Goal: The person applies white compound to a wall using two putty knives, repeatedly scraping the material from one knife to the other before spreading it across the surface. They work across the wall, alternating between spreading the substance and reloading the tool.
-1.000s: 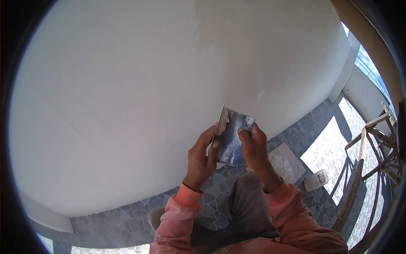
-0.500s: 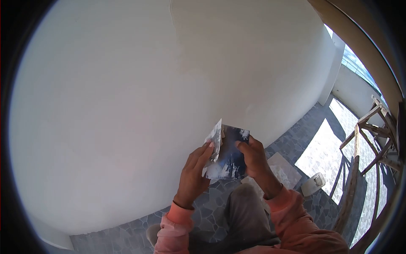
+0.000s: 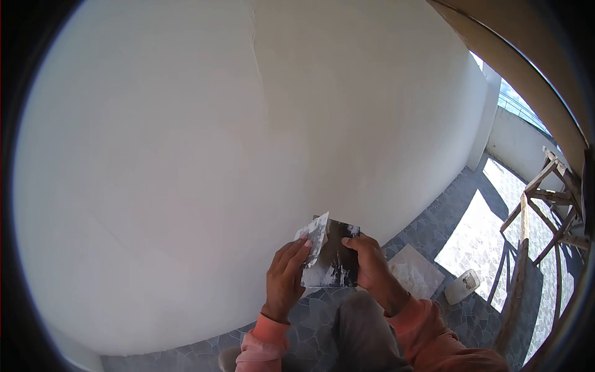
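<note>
My left hand [image 3: 286, 276] grips a small pale scraper blade [image 3: 315, 238] smeared with white paste, its fingers laid over the blade's face. A dark, flat metal plate [image 3: 341, 260] with white smears is pinched at its right edge by my right hand [image 3: 374, 266], the thumb on top. The small blade is tilted against the left part of the dark plate. Both are held low in front of a large, pale wall [image 3: 173, 155], above my knees.
Grey stone-patterned floor [image 3: 310, 316] runs along the wall's base. To the right lie a pale square board [image 3: 414, 271] and a whitish container [image 3: 462, 286]. A wooden trestle [image 3: 525, 214] stands at the far right, near sunlit floor and a low wall [image 3: 519, 137].
Both hands, with the blade and the plate, appear lower in the view. The small blade lies more across the dark plate. The view has tilted slightly.
</note>
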